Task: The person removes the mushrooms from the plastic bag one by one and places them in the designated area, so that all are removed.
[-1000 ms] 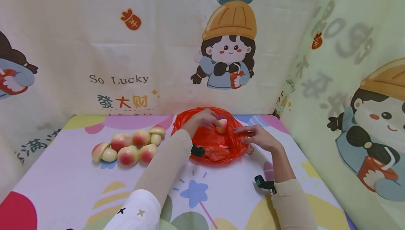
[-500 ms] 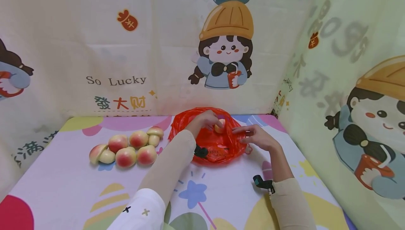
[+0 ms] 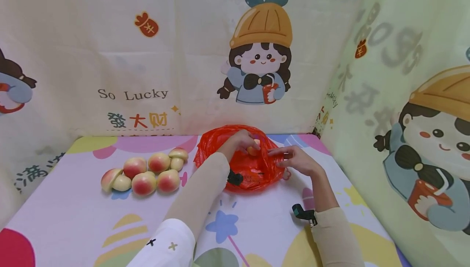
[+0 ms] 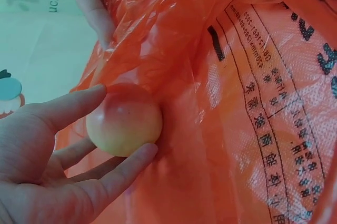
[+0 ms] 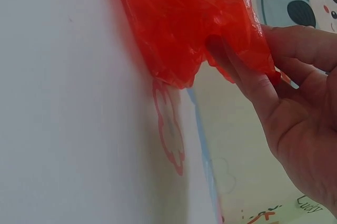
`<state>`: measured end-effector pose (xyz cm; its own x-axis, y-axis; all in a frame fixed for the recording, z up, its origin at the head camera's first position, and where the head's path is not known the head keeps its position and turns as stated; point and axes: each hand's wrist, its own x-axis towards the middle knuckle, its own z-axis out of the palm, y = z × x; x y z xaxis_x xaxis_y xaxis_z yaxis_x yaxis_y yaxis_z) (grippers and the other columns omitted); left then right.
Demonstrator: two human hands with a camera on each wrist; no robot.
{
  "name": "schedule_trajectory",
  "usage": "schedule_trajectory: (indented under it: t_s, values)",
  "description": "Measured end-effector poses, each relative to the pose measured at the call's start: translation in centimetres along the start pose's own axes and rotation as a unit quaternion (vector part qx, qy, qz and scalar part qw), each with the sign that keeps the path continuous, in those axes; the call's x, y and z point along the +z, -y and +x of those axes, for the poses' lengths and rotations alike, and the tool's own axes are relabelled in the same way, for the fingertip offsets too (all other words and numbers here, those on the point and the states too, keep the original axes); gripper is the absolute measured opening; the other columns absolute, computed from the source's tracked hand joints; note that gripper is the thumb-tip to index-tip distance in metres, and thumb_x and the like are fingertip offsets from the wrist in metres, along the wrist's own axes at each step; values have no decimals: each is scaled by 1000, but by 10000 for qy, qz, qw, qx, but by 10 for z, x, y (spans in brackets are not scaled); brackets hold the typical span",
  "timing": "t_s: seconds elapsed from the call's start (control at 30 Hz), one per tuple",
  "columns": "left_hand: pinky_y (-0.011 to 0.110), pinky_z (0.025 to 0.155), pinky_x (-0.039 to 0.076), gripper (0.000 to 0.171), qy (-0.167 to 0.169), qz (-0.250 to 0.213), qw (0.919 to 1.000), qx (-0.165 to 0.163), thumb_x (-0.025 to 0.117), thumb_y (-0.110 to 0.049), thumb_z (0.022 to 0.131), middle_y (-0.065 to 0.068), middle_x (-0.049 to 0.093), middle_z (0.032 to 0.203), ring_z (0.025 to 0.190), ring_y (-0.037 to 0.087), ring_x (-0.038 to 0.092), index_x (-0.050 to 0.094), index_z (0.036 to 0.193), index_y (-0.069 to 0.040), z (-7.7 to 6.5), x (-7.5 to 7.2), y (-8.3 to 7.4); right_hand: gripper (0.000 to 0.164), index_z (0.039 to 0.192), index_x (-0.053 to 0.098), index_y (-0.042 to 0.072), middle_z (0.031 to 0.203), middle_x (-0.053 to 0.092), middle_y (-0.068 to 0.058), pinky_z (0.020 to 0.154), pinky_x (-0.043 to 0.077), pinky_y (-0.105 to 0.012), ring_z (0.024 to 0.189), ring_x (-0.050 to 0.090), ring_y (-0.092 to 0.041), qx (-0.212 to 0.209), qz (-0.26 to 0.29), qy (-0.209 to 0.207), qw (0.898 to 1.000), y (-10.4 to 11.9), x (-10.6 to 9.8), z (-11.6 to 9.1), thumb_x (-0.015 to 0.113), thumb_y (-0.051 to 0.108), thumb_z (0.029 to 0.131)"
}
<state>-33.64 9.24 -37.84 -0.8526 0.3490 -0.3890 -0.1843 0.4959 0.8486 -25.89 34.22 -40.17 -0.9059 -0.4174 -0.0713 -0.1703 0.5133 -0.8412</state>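
A red plastic bag lies with its mouth spread at the far middle of the table. Inside its mouth, my left hand holds a round pink-and-yellow piece between thumb and fingers. Only its smooth rounded side shows, so I cannot tell whether it is a fruit or a mushroom cap. At the bag's right edge my right hand pinches the thin plastic; the right wrist view shows the bag's rim between thumb and fingers. Part of the left fingers is hidden behind the round piece.
To the left lie several similar pink-and-yellow rounded pieces in a cluster, with mushroom shapes among them. The table has a printed cloth. Curtains with cartoon prints stand close behind and at the right.
The left hand has shifted slightly down in the bag with the round piece, which is now more covered by red plastic. The right hand keeps its hold; the whole view has drifted slightly.
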Motion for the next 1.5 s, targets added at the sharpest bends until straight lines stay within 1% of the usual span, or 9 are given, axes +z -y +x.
schedule_trajectory:
  t_s: [0.13,0.23,0.4,0.57,0.87,1.13,1.3,1.5]
  values:
    - [51,102,57,60,-91,-56,9999,-9,85,-12,85,8,62,130,118,32,56,59,140,-12,2,2,2,36,129,75,13,143,64,-12,90,61,-34,128,57,-33,-36,29,10,10000,-1,1,1,71,10,93]
    - [51,101,57,58,-130,-70,9999,-21,84,-12,86,8,62,129,117,33,57,60,139,-13,3,1,4,37,129,75,14,144,64,-12,91,61,-35,129,56,-34,-36,36,13,10000,0,2,2,71,9,93]
    - [51,100,58,52,-81,-197,9998,18,81,-10,88,8,64,125,116,36,61,63,136,-13,0,-1,7,36,128,76,17,143,64,-10,90,61,-36,128,56,-34,-13,-7,13,10000,0,4,3,72,9,93]
    - [52,100,58,50,-118,-286,9995,-9,82,-10,87,7,65,123,115,37,63,64,134,-14,-3,-2,7,36,128,75,16,142,64,-12,90,61,-35,125,58,-33,-18,36,25,10000,-1,3,3,70,8,93]
    - [53,97,59,45,-174,-244,9995,-77,83,-13,87,6,67,119,111,35,64,67,129,-16,-6,-3,10,36,128,75,15,142,65,-12,90,61,-35,125,58,-33,-23,26,34,10000,1,5,2,72,10,93]
    - [50,98,59,45,-274,-54,9996,96,81,-10,88,9,67,122,103,33,66,68,130,-10,-8,-1,11,34,127,76,15,140,65,-12,89,61,-34,124,60,-33,-12,20,-1,10000,-1,5,1,71,10,94]
    - [47,97,60,44,-277,96,9995,141,82,-11,87,7,67,122,103,30,67,68,129,-12,-14,-1,12,35,128,75,15,140,65,-12,89,61,-34,124,60,-33,-18,7,11,10000,-3,3,2,71,10,94]
    - [46,96,60,45,-259,124,9991,296,80,-10,88,7,66,125,106,30,66,67,130,-12,-23,-1,13,36,129,75,17,141,65,-12,89,61,-35,126,58,-34,-3,23,28,10000,-4,2,2,72,11,93]
